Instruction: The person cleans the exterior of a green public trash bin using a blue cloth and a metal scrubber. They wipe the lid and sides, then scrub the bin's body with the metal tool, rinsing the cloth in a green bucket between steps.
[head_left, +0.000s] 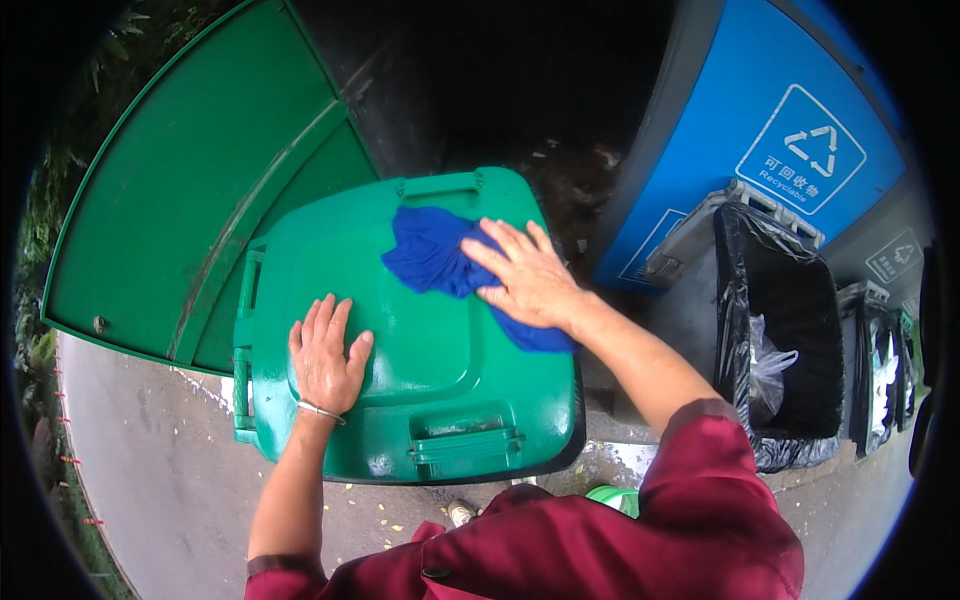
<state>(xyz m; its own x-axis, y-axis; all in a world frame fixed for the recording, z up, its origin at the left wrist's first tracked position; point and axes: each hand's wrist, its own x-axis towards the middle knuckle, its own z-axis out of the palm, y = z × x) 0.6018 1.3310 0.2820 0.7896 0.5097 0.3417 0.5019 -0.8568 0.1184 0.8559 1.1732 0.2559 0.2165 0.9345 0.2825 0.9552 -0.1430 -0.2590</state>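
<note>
A green plastic wheelie bin lid lies closed before me, its surface shiny and wet-looking in places. My left hand, with a metal bangle at the wrist, rests palm down on the left part of the lid, fingers slightly apart and holding nothing. Over the right part, my right hand holds a crumpled blue cloth against the lid, fingers spread on top. One end of the cloth trails toward the lid's right edge, below the wrist. The underside of the cloth is hidden.
A green metal door stands open at left beside a dark enclosure. To the right are a blue recycling cabinet and a grey bin lined with a black bag. A green bucket sits on the pavement near my feet, partly hidden.
</note>
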